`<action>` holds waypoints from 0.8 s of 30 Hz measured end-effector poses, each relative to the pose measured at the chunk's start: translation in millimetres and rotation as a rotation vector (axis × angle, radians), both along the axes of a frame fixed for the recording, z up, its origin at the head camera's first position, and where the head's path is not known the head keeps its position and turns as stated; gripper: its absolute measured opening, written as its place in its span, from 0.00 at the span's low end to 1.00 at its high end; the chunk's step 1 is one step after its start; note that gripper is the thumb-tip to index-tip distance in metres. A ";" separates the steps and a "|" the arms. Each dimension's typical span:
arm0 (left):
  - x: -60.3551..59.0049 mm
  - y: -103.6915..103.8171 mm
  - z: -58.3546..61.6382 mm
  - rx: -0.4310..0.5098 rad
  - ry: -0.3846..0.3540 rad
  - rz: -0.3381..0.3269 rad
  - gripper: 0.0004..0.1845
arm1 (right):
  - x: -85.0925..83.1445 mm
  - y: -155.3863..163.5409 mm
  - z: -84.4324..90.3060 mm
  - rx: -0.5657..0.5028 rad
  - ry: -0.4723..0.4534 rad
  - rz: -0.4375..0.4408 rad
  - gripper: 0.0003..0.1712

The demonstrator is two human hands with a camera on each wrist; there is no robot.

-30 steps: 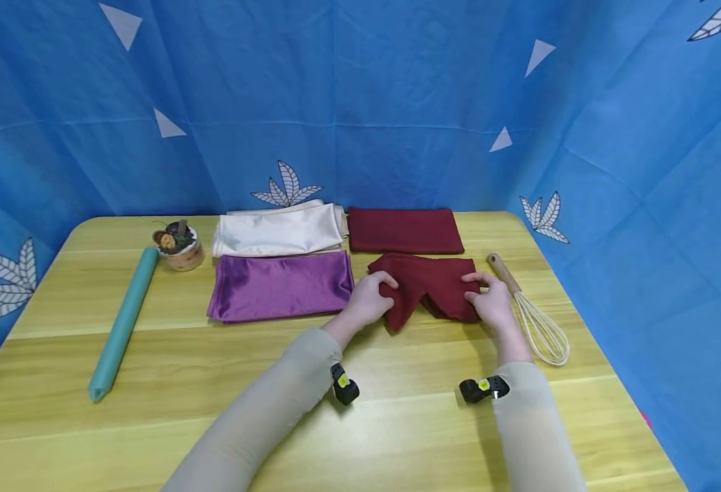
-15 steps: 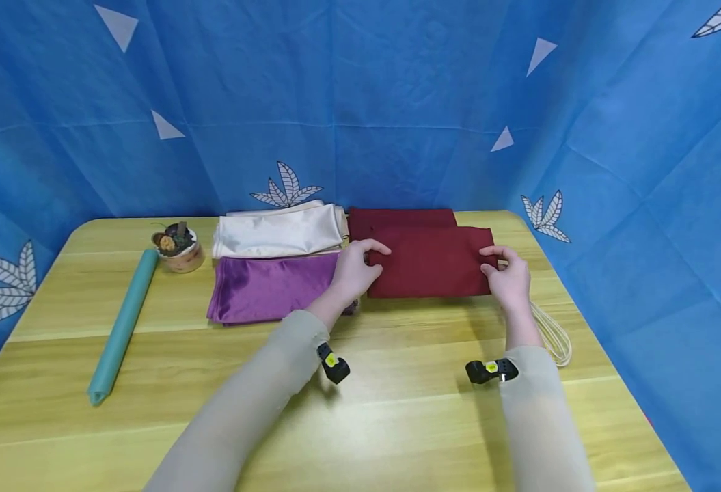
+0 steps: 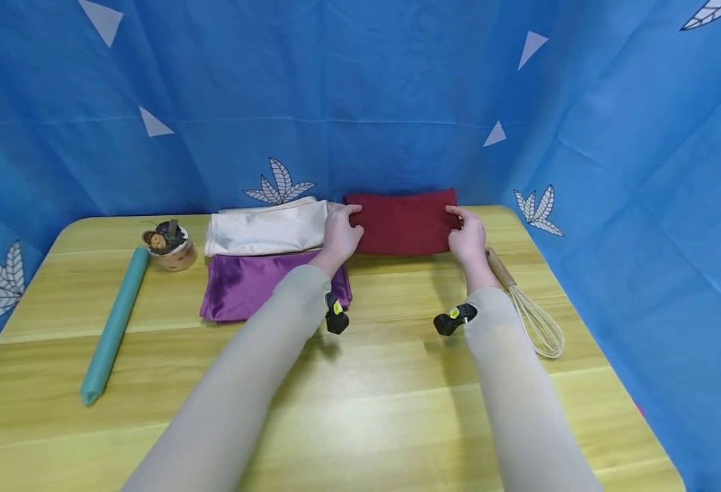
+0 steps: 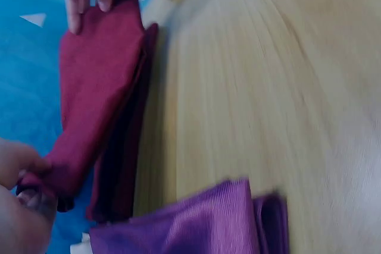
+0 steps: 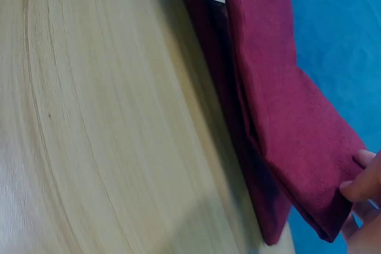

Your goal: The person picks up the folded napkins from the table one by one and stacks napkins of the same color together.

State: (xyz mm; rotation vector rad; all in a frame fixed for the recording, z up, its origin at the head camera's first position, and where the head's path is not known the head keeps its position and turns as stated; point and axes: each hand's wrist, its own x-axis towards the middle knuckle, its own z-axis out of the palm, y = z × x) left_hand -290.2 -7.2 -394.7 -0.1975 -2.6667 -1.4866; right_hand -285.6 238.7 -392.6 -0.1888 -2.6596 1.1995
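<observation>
A folded dark red cloth (image 3: 404,222) is stretched between both hands at the back of the table. My left hand (image 3: 340,232) pinches its left end, and my right hand (image 3: 468,236) pinches the right end. In the left wrist view the held cloth (image 4: 101,69) hangs just over a second folded red cloth (image 4: 122,165), with a gap showing between them. From the right wrist the lower cloth (image 5: 217,87) also shows beneath the held one. Purple satin cloth (image 3: 237,287) lies folded near my left forearm, in front of folded white satin cloth (image 3: 264,229).
A whisk (image 3: 535,318) with a wooden handle lies right of my right forearm. On the left are a teal roll (image 3: 114,328) and a small dessert-like cup (image 3: 172,249). A blue curtain (image 3: 397,82) hangs behind the wooden table (image 3: 372,410).
Both hands have lifted the front red cloth off the table, straightened it and carried it back over the other red cloth. The whisk handle shows again.
</observation>
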 end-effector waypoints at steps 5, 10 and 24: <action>-8.3 -6.9 -5.6 -0.158 -0.047 -0.055 0.30 | -15.6 -13.0 -8.9 0.074 0.001 0.061 0.38; -8.7 -8.1 -8.5 -0.206 -0.091 -0.096 0.36 | -22.3 -19.3 -12.2 0.102 0.027 0.066 0.37; 17.1 -17.6 -0.3 -0.045 -0.069 -0.069 0.43 | -1.2 -18.1 -2.0 0.184 0.027 0.215 0.38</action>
